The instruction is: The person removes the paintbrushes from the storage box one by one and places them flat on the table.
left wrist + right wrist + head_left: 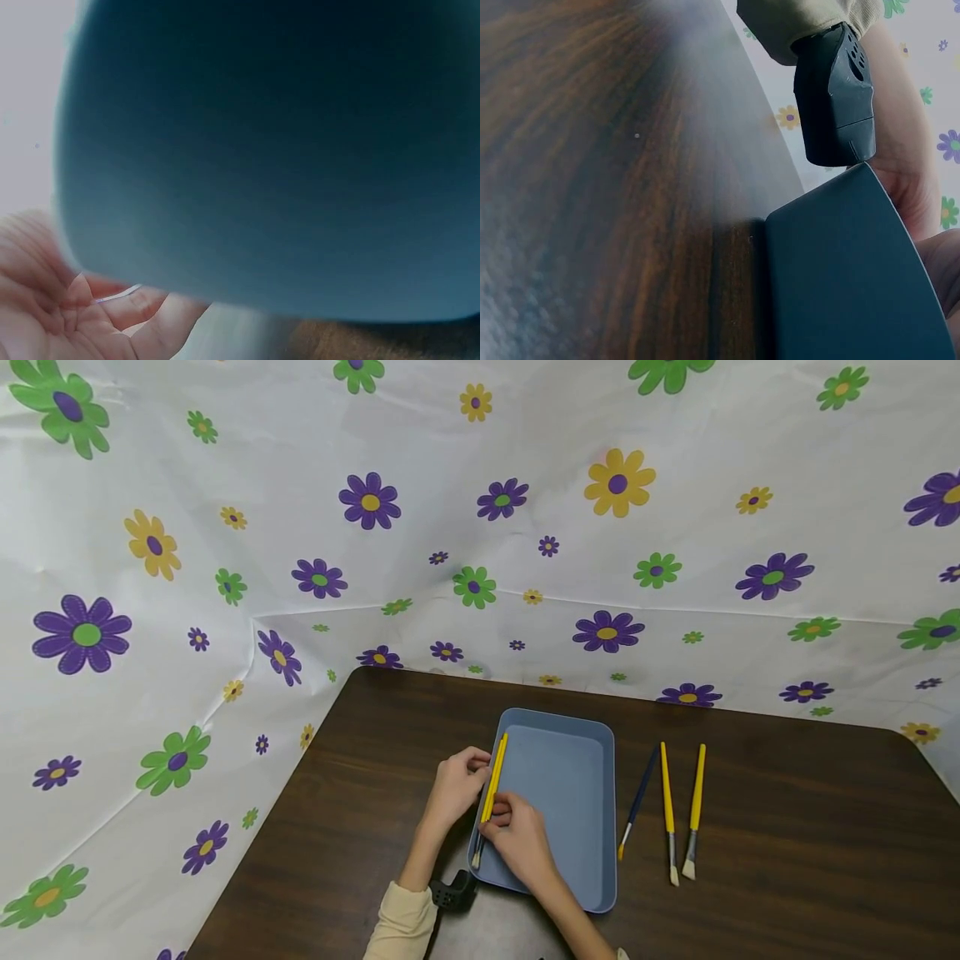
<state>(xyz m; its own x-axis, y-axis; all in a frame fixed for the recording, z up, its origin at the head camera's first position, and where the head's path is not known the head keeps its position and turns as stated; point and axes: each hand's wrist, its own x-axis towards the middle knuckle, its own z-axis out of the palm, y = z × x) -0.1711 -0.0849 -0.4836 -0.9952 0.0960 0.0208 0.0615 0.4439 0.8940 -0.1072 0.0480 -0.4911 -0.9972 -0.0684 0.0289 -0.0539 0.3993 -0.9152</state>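
Observation:
A blue-grey tray lies on the dark wooden table. Two yellow paintbrushes lie together along the tray's left rim, bristles toward me. My left hand pinches them near the middle from outside the rim. My right hand reaches in from the tray side and pinches the same brushes lower down. In the left wrist view the tray's wall fills the frame as a blur, with my left hand at the bottom left. The right wrist view shows a tray corner.
To the right of the tray lie a dark blue brush and two yellow brushes, side by side. A flowered cloth covers the wall behind and to the left. A black wrist camera sits on my left forearm.

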